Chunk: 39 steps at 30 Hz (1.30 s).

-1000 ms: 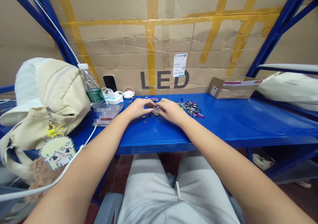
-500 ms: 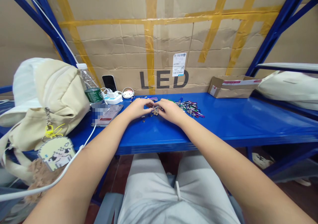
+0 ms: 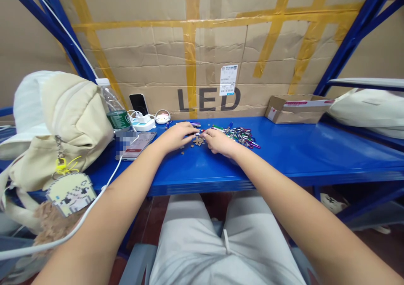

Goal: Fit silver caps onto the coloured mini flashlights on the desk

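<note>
My left hand (image 3: 179, 137) rests over the blue table (image 3: 277, 150), its fingers bent together around something small and dark near the fingertips that I cannot make out. Opposite it, my right hand (image 3: 218, 142) is closed in a pinch, fingertips almost meeting those of the left. What it holds is too small to name. Just below the fingertips lies a little heap of small brownish round pieces (image 3: 198, 141), with a few strays to its left. Shiny slim coloured pieces (image 3: 241, 137) are piled right of my right hand. More slim purple and blue pieces (image 3: 195, 125) lie behind my left hand.
To the left stand a beige bag (image 3: 75, 116), a bottle with a green label (image 3: 117, 118), a phone (image 3: 139, 146) and a white power strip (image 3: 143, 123). An open cardboard box (image 3: 296, 110) sits back right. A white cable (image 3: 104, 188) crosses my left arm.
The hands have drawn slightly apart, and the heap of round pieces shows more fully. My right hand's fingers have curled from over the heap into a pinch.
</note>
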Each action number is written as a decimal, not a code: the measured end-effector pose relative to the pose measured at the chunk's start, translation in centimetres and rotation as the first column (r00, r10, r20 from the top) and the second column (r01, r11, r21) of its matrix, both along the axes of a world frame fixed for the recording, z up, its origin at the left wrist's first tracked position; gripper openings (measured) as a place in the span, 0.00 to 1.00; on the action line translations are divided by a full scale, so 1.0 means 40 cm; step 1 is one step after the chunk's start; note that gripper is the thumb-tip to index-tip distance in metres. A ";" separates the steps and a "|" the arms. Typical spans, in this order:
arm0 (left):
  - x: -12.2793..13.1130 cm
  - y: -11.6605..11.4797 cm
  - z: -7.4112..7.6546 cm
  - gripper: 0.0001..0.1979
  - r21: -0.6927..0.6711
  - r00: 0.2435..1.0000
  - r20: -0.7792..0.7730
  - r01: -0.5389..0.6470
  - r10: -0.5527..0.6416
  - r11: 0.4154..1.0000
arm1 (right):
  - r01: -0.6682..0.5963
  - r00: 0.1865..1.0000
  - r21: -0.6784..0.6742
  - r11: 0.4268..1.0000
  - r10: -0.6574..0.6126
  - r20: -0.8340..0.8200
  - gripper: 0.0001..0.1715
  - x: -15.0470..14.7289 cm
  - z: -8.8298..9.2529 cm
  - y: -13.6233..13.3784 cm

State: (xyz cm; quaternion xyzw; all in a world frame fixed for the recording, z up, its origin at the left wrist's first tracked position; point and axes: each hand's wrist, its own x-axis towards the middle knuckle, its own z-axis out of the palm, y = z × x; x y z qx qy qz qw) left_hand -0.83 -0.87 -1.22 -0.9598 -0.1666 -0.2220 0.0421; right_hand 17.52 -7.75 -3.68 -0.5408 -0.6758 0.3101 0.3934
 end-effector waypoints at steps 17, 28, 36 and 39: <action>0.023 -0.046 0.025 0.16 0.444 0.969 -0.164 -0.095 0.185 0.891 | -0.502 0.742 -0.481 0.719 0.073 -0.667 0.20 0.002 0.054 -0.023; 0.007 -0.029 0.017 0.16 0.351 0.976 -0.119 -0.129 0.181 0.927 | -0.416 0.791 -0.386 0.824 0.118 -0.600 0.16 0.001 0.039 -0.017; 0.010 -0.036 0.019 0.16 0.398 0.986 -0.075 -0.106 0.147 0.911 | -0.448 0.773 -0.387 0.806 0.132 -0.620 0.15 0.005 0.040 -0.015; 0.011 -0.032 0.015 0.17 0.356 0.984 -0.077 -0.126 0.163 0.926 | -0.439 0.776 -0.385 0.812 0.127 -0.617 0.14 0.004 0.040 -0.016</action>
